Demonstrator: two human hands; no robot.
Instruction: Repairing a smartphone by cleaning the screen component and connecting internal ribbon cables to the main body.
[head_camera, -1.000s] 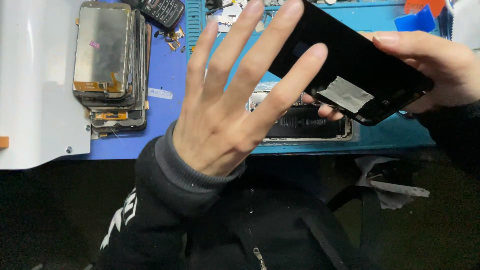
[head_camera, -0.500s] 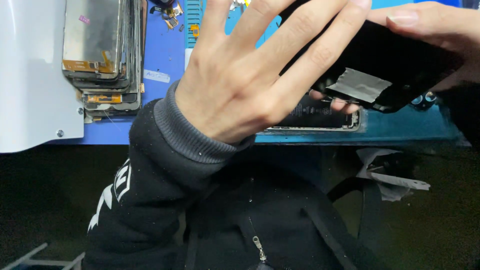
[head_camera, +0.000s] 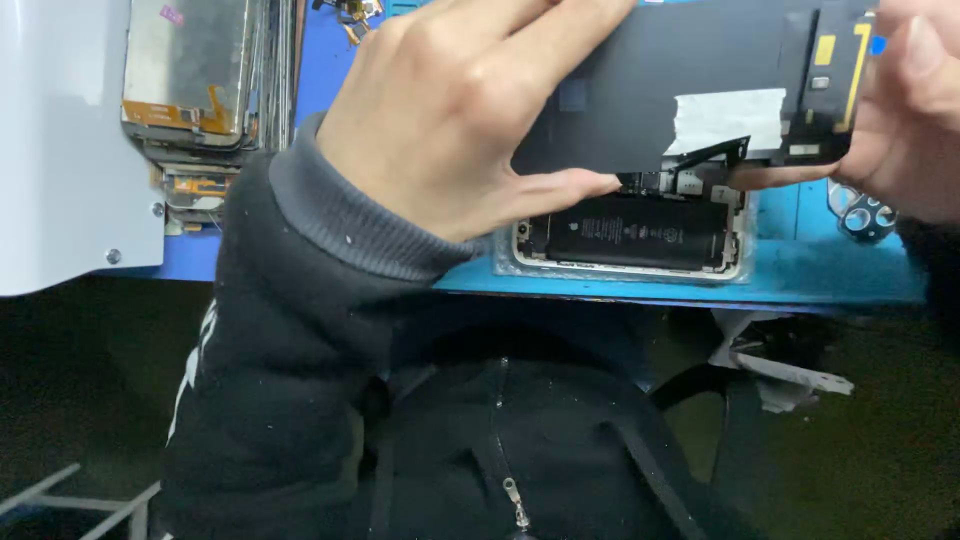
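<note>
A black phone screen panel (head_camera: 690, 90) with a white tape patch is held flat above an opened phone body (head_camera: 630, 235) that lies on a blue mat (head_camera: 820, 270). My left hand (head_camera: 450, 110) grips the panel's left end, fingers over its top and thumb under its lower edge by the flex connectors. The panel's right end is pinched in my right hand (head_camera: 915, 110). The phone's black battery shows beneath the panel.
A stack of used screen panels (head_camera: 200, 90) stands at the back left beside a white machine housing (head_camera: 60, 150). A small camera-lens part (head_camera: 865, 215) lies right of the phone. Crumpled paper (head_camera: 780, 360) sits below the mat's front edge.
My left hand, spread open before, has closed onto the panel's left end. The panel has turned from a slant to level over the phone body, and the view has moved closer.
</note>
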